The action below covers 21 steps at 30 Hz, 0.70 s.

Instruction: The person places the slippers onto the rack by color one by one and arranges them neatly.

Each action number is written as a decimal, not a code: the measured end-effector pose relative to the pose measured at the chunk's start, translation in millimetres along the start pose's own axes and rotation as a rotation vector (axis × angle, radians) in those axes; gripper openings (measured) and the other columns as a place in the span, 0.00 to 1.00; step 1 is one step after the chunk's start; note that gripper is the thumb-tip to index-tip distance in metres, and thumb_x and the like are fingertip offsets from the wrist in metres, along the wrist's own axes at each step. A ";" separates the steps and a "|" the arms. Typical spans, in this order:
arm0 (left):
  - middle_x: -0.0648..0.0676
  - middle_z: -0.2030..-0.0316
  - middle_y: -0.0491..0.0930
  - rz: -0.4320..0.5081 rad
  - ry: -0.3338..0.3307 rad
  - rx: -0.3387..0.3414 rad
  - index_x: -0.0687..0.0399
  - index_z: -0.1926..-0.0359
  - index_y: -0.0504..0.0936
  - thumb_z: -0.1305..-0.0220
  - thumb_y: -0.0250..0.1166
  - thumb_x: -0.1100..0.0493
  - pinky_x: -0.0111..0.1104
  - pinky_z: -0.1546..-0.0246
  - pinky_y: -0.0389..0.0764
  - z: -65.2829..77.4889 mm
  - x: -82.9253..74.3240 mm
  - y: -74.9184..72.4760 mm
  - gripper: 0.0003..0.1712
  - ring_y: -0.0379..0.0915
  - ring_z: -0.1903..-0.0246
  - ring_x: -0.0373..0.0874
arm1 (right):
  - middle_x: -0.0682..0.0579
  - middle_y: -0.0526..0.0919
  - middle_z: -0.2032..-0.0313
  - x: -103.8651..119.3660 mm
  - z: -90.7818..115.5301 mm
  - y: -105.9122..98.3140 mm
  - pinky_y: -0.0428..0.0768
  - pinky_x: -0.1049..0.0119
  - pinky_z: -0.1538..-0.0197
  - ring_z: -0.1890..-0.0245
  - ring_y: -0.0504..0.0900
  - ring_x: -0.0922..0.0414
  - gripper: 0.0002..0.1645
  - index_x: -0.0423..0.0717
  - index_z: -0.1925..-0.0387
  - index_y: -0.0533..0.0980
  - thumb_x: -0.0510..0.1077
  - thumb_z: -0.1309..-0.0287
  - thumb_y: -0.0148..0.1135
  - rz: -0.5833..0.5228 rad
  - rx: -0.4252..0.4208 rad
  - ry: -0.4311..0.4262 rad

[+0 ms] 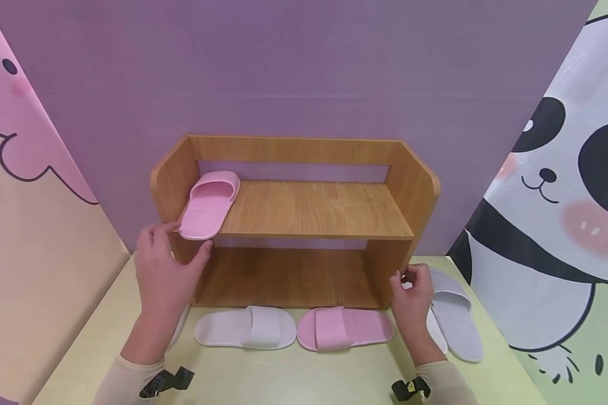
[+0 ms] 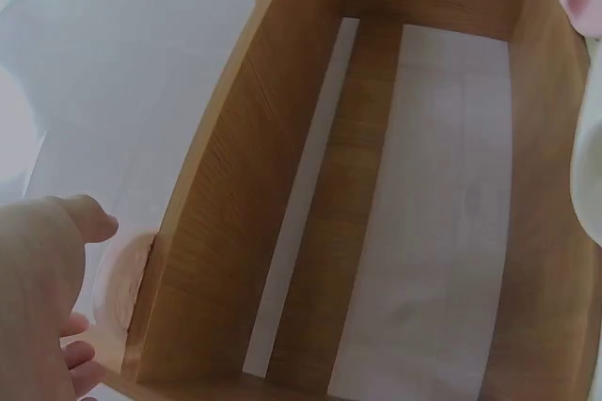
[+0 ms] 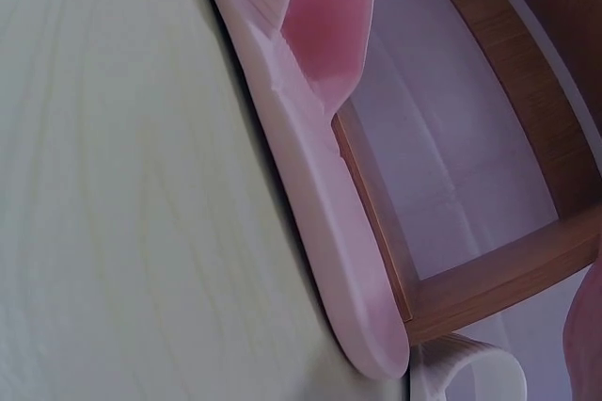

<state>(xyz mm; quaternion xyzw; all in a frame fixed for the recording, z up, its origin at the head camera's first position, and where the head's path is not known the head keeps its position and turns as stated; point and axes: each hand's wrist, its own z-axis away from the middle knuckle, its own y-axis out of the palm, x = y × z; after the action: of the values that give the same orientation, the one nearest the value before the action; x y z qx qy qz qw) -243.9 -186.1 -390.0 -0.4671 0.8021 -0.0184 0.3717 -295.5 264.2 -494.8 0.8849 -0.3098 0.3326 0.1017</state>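
A pink slipper (image 1: 206,211) lies on the upper board at the left end of a small wooden shoe rack (image 1: 314,208), heel toward me. My left hand (image 1: 162,270) is at that heel, index finger touching its left side and thumb just below it, spread apart. In the left wrist view the left thumb (image 2: 89,220) is straight. At the rack's right side, my right hand (image 1: 414,295) pinches the front edge of the side panel between thumb and bent fingers. Only a sliver of that hand shows in the right wrist view.
In front of the rack lie a white slipper (image 1: 245,327) and a pink slipper (image 1: 345,329), strap ends close together. A pale grey slipper (image 1: 456,318) and a partly hidden white one (image 1: 436,333) lie right of it. A purple wall (image 1: 304,67) stands behind.
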 end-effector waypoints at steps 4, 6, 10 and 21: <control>0.67 0.46 0.74 0.014 -0.027 0.005 0.68 0.40 0.79 0.37 0.82 0.55 0.53 0.47 0.75 5.9 8.1 -4.7 0.32 0.72 0.44 0.62 | 0.31 0.77 0.62 0.5 -0.3 0.6 0.79 0.72 0.58 0.64 0.80 0.62 0.08 0.21 0.60 0.73 0.18 0.41 0.60 -0.001 0.002 -0.007; 0.67 0.46 0.73 0.046 -0.044 -0.008 0.68 0.40 0.78 0.36 0.80 0.58 0.51 0.47 0.74 8.6 14.9 -4.8 0.31 0.73 0.45 0.62 | 0.31 0.77 0.63 1.7 -0.5 0.8 0.79 0.72 0.59 0.65 0.80 0.63 0.09 0.22 0.60 0.74 0.17 0.42 0.60 0.005 0.005 -0.014; 0.67 0.45 0.72 0.079 -0.089 -0.013 0.68 0.38 0.74 0.35 0.78 0.60 0.47 0.48 0.71 15.2 32.0 0.2 0.32 0.72 0.44 0.61 | 0.32 0.78 0.63 3.6 -0.9 0.4 0.79 0.72 0.59 0.65 0.80 0.63 0.09 0.23 0.61 0.74 0.17 0.43 0.61 0.022 0.010 -0.030; 0.66 0.44 0.72 0.052 -0.159 0.077 0.69 0.34 0.70 0.34 0.75 0.61 0.48 0.48 0.78 37.9 74.7 24.6 0.34 0.74 0.45 0.60 | 0.34 0.78 0.63 -0.4 0.2 -1.0 0.79 0.71 0.58 0.64 0.80 0.64 0.08 0.24 0.60 0.74 0.19 0.41 0.61 0.035 0.005 -0.018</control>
<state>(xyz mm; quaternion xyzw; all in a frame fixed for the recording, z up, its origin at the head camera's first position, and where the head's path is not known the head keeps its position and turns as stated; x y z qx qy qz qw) -260.2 -217.2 -469.9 -0.4315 0.7806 -0.0023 0.4521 -295.0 265.1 -495.2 0.8825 -0.3255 0.3271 0.0906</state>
